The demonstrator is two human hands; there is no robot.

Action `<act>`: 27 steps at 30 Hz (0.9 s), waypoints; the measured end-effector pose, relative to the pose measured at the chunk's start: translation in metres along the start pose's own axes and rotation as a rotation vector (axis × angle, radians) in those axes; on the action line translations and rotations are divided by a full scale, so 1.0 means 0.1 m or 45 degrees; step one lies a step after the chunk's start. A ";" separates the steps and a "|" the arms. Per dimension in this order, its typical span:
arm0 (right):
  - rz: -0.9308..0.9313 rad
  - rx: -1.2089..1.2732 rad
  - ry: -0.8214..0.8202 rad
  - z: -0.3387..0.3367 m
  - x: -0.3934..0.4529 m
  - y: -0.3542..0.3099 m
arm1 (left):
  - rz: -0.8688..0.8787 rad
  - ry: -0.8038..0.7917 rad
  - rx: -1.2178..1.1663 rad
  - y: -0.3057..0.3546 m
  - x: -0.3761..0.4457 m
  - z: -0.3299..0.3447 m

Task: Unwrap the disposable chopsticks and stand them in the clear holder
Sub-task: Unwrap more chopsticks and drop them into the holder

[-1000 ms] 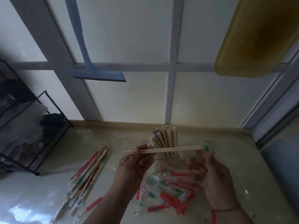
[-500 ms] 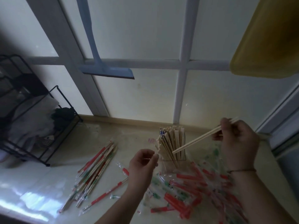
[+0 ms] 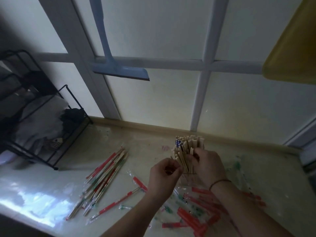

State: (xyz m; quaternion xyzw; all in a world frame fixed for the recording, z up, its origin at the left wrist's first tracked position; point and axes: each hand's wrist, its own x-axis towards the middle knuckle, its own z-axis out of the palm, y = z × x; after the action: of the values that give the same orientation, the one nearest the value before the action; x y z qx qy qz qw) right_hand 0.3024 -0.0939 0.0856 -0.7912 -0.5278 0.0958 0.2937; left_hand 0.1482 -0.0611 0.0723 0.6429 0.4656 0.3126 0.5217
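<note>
The clear holder (image 3: pixel 185 177) stands on the counter, packed with upright bare chopsticks (image 3: pixel 188 145). My right hand (image 3: pixel 209 166) is against the bundle's right side, its fingers closed on a pair of chopsticks lowered in among the others. My left hand (image 3: pixel 164 175) hovers just left of the holder with its fingers curled shut; nothing clear shows in it. Further left lies a pile of wrapped chopsticks (image 3: pixel 106 175) with red and green sleeves. One wrapped pair (image 3: pixel 119 201) lies apart, nearer to me.
Empty red and green wrappers (image 3: pixel 193 218) litter the counter in front of the holder and under my forearms. A black wire rack (image 3: pixel 42 127) with cloths stands at the left. A blue squeegee (image 3: pixel 119 71) hangs on the window; a yellow tray (image 3: pixel 290 48) is at the upper right.
My right hand has come down from the upper right with the bare pair and set it into the holder's bundle. My left hand has stayed beside the holder, fingers curled.
</note>
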 end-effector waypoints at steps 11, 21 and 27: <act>0.054 0.149 -0.004 0.10 -0.08 0.06 | 0.044 -0.017 -0.015 -0.09 0.01 -0.01; -0.422 0.230 0.578 -0.01 -0.31 -0.19 | 0.017 -0.048 0.085 -0.36 -0.13 -0.31; -0.912 0.359 0.279 0.39 -0.38 -0.89 | -0.109 0.078 0.567 -0.85 -0.18 -1.01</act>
State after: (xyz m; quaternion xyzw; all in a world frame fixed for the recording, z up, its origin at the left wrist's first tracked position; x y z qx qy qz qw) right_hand 0.1990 -0.0900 0.0988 -0.5146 -0.7174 -0.0259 0.4689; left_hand 0.0282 -0.0378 0.0187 0.7121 0.5656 0.1989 0.3653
